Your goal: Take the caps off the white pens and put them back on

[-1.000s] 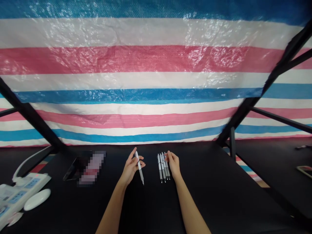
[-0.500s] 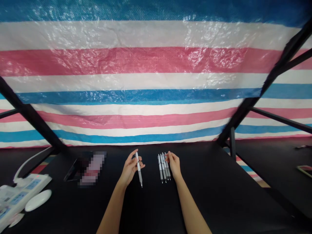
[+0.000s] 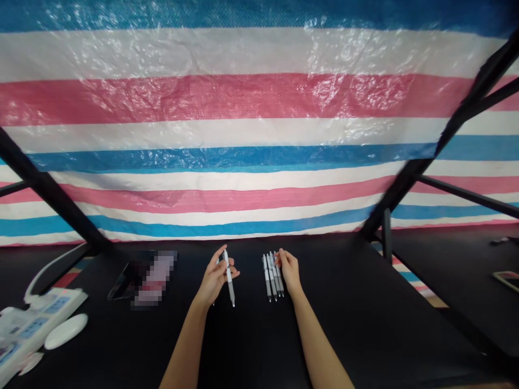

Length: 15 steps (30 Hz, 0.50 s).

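Left hand pinching a white-and-grey pen, its tip toward the wearer | right hand, fingertips at the top of the rightmost in a row of four similar pens; gripping or merely touching, cannot tell | row lies on black table | striped sheet hangs behind

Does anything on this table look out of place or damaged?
Nothing looks spilled or broken. One oddity: a pinkish patch on the table shows only as coarse blocks, so I can't tell what it is. The pens by the right hand lie side by side; the left hand holds another pen.
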Available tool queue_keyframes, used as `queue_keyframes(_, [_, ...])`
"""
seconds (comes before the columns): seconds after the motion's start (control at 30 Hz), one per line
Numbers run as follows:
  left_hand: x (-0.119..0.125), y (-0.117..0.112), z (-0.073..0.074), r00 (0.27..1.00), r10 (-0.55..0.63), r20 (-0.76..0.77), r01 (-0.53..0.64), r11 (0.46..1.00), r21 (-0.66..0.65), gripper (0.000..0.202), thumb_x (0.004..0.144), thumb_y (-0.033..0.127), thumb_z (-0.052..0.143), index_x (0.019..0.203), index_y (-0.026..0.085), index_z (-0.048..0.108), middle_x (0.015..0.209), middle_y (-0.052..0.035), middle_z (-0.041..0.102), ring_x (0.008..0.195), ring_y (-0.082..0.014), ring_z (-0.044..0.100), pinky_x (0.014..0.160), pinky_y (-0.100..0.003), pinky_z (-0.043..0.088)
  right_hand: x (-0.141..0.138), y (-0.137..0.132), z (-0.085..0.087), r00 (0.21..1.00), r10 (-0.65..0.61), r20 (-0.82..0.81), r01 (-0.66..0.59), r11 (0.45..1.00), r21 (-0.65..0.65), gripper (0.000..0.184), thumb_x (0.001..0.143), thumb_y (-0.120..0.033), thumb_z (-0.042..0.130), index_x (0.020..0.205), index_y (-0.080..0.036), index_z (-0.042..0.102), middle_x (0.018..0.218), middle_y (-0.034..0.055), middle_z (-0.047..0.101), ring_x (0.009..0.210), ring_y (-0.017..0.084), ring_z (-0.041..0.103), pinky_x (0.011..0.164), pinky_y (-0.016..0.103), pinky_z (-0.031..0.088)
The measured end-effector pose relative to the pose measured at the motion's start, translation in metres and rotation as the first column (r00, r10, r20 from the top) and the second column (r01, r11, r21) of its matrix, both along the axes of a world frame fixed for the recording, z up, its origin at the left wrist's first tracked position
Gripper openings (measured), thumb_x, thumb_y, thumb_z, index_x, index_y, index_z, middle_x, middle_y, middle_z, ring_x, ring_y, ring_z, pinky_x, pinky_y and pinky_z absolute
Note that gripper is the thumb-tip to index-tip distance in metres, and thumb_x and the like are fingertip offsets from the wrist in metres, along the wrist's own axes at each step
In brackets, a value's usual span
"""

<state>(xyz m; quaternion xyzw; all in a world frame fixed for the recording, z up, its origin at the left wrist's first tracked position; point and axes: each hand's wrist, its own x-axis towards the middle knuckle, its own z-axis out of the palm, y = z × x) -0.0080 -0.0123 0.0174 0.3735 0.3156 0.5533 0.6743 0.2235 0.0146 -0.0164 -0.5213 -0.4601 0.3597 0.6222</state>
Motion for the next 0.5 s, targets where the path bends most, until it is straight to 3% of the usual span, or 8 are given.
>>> queue_keyframes(0.5, [-0.0011,-0.0001,-0.0008,0.998,0.053,-0.027,-0.053,0.998,-0.018,0.055,0.071,0.028,0.069,0.122,0.025,0.048,0.082,-0.0003,0.06,0.067,-0.0114,0.06,0.078,-0.038,0.051,0.0014,0.0021,0.0022,0.998,0.003,-0.061,-0.003,1.0,-0.001,0.048,0.075,-0.062,0.051,0.061,-0.017,0.062,0.046,-0.0009,0.052,0.044,0.012,0.043,0.048,0.026,0.035])
